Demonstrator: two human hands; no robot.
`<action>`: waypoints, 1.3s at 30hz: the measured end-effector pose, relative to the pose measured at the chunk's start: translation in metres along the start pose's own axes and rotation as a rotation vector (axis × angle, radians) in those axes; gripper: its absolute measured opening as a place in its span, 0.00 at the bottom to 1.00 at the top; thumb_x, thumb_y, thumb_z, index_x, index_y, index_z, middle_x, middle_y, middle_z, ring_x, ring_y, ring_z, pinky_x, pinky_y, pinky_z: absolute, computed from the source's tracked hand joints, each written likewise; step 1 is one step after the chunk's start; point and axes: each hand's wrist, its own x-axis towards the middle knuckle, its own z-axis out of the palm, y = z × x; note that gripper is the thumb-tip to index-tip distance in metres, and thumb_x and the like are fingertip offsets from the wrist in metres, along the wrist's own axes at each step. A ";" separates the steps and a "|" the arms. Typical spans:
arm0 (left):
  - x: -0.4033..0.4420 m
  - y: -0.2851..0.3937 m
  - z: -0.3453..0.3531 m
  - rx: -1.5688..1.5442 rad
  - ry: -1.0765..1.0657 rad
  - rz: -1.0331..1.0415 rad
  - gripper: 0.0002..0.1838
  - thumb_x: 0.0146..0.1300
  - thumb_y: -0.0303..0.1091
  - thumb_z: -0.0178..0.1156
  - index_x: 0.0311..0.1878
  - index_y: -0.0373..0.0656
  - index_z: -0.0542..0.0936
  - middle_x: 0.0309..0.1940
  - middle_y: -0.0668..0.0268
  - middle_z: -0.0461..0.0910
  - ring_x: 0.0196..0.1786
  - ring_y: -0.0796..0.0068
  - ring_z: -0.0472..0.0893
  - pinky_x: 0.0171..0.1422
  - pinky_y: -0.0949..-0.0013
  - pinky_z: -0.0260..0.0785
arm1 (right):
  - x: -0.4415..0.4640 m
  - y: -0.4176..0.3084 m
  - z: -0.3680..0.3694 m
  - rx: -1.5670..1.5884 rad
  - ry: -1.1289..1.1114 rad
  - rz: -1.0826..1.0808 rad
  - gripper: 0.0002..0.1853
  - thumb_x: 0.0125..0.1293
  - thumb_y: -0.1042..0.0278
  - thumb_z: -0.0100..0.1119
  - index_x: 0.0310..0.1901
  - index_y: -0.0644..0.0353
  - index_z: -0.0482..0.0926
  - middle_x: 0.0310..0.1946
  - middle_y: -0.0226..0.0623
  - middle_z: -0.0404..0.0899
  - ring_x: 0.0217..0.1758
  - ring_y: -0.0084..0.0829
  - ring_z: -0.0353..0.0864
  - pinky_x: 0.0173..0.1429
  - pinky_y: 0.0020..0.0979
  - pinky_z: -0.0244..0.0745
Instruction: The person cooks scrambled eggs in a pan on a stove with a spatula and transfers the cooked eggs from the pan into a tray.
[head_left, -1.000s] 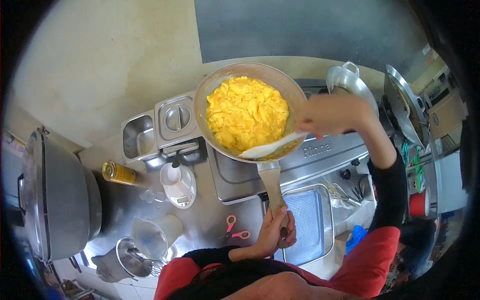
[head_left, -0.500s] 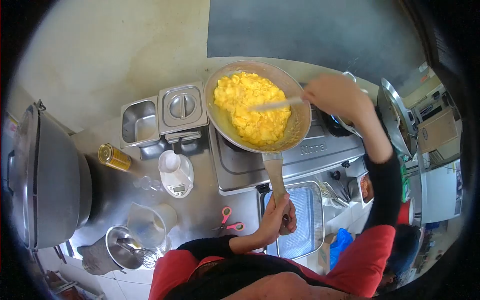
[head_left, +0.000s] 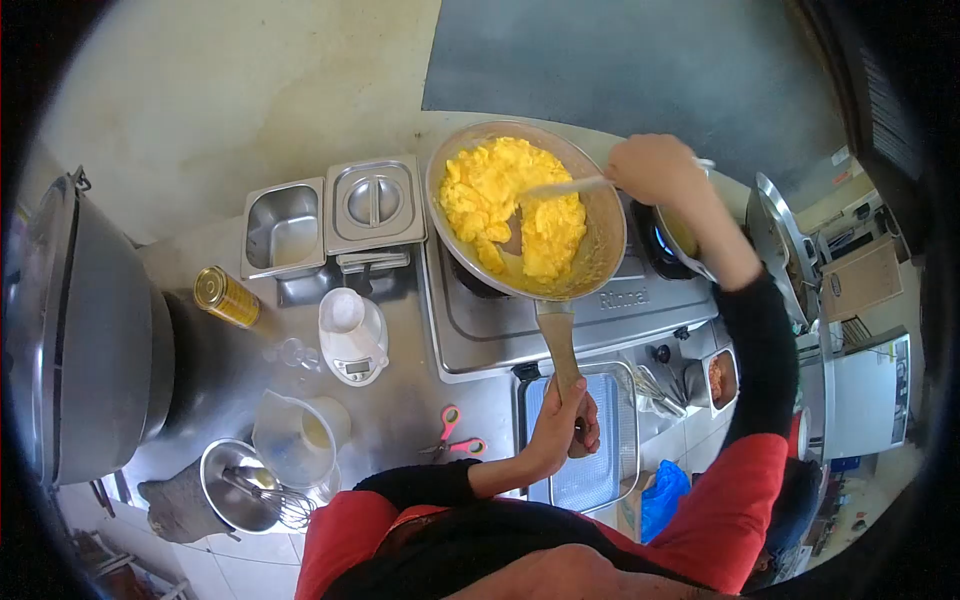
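Observation:
My left hand (head_left: 562,425) is wrapped round the handle (head_left: 558,340) of a frying pan (head_left: 603,235), which is held tilted over the front of the stove. Yellow scrambled eggs (head_left: 490,190) fill much of the pan, with a gap in them where the pan bottom shows. My right hand (head_left: 655,168) grips a pale spatula (head_left: 570,187) above the pan's right rim. The spatula's far end reaches into the eggs, so its tip is partly hidden.
The gas stove (head_left: 480,345) has a lit burner under a pot (head_left: 680,235) at right. Left stand a scale (head_left: 355,340), a can (head_left: 227,297), steel containers (head_left: 375,205), a pitcher (head_left: 300,440) and a bowl with a whisk (head_left: 240,490). Scissors (head_left: 455,435) and a mesh tray (head_left: 590,470) lie nearer.
The spatula has pushed through the eggs, splitting the mass and baring some pan bottom. My right hand has lifted slightly. The left hand keeps its grip on the handle.

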 end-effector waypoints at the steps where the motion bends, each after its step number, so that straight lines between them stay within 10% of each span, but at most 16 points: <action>1: 0.000 0.000 0.000 0.000 -0.003 -0.007 0.10 0.66 0.41 0.43 0.38 0.49 0.55 0.20 0.66 0.64 0.13 0.75 0.67 0.15 0.71 0.62 | -0.016 -0.003 -0.019 -0.004 -0.082 0.020 0.10 0.53 0.63 0.51 0.25 0.57 0.80 0.24 0.42 0.78 0.28 0.44 0.78 0.33 0.39 0.73; 5: 0.000 -0.001 -0.002 -0.003 -0.029 0.009 0.10 0.66 0.41 0.43 0.37 0.48 0.56 0.20 0.66 0.64 0.13 0.75 0.67 0.16 0.70 0.62 | -0.074 -0.054 -0.023 -0.153 -0.167 -0.220 0.08 0.48 0.67 0.54 0.23 0.61 0.80 0.21 0.42 0.78 0.26 0.39 0.80 0.31 0.37 0.74; 8: 0.000 -0.001 -0.002 0.009 0.000 -0.004 0.10 0.65 0.42 0.44 0.37 0.48 0.56 0.20 0.66 0.64 0.13 0.75 0.66 0.16 0.70 0.62 | -0.063 -0.097 0.047 -0.152 -0.154 0.086 0.06 0.47 0.69 0.54 0.21 0.59 0.80 0.18 0.39 0.77 0.23 0.35 0.79 0.28 0.35 0.74; 15: 0.001 -0.001 -0.001 0.026 0.004 0.019 0.11 0.65 0.42 0.44 0.38 0.48 0.56 0.20 0.66 0.64 0.13 0.75 0.66 0.16 0.70 0.62 | 0.017 0.000 0.067 -0.195 0.309 0.017 0.06 0.46 0.65 0.57 0.20 0.57 0.79 0.16 0.36 0.76 0.21 0.34 0.78 0.27 0.31 0.73; 20: 0.001 -0.004 -0.002 0.028 0.016 0.039 0.11 0.65 0.42 0.44 0.37 0.48 0.56 0.20 0.65 0.64 0.13 0.75 0.66 0.16 0.70 0.62 | -0.045 -0.018 -0.030 -0.209 0.008 -0.011 0.09 0.47 0.65 0.57 0.24 0.61 0.80 0.20 0.39 0.78 0.26 0.35 0.80 0.27 0.33 0.73; 25: 0.001 -0.004 -0.002 0.022 0.005 0.051 0.11 0.65 0.42 0.44 0.38 0.49 0.56 0.20 0.66 0.64 0.13 0.75 0.66 0.16 0.70 0.61 | -0.046 -0.069 0.058 -0.309 -0.132 -0.034 0.07 0.47 0.67 0.55 0.23 0.58 0.80 0.20 0.37 0.78 0.25 0.33 0.80 0.26 0.32 0.73; 39: -0.003 -0.005 -0.002 0.085 0.019 0.087 0.13 0.64 0.46 0.46 0.41 0.50 0.60 0.20 0.67 0.64 0.15 0.75 0.65 0.18 0.69 0.60 | 0.003 -0.034 0.110 -0.003 0.326 0.124 0.07 0.51 0.69 0.51 0.24 0.57 0.80 0.23 0.39 0.79 0.28 0.35 0.81 0.29 0.33 0.75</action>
